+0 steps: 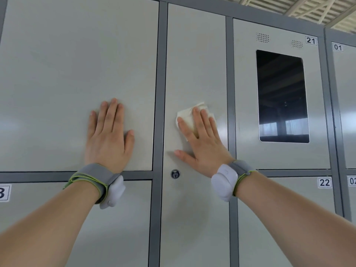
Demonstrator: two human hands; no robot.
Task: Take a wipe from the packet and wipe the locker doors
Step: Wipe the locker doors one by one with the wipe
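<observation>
Flat-palmed, the right hand (pixel 202 143) presses a folded white wipe (pixel 187 117) against the tall narrow locker door (pixel 194 54) in the middle of the bank. Its fingers are straight and lie close together over the wipe, while the thumb is spread out to the left and touches the bare door below the wipe. The wipe's top and left edges stick out past the fingertips, and the rest is hidden under the fingers.

Just below the thumb, on the same narrow door, sits a small round keyhole lock (pixel 175 174).

Across the grey upright to the left, the left hand (pixel 108 137) rests flat on the wide locker door (pixel 77 74). Its fingers are straight and together and its thumb is spread to the right; it holds nothing.

Each wrist carries a grey strap edged in green with a white pod on it: the left wristband (pixel 96 178) and the right wristband (pixel 233 176).

To the right of the narrow door, a door with a number label 21 (pixel 311 40) bears a dark glossy screen (pixel 282 95) and, above it, two patches of small speaker holes (pixel 262 37). Beneath it is a door labelled 22 (pixel 324 182), and at the far right edge a neighbouring bank starts with label 01 (pixel 337 47). A ribbed ceiling (pixel 308 8) shows above the lockers at the upper right.
</observation>
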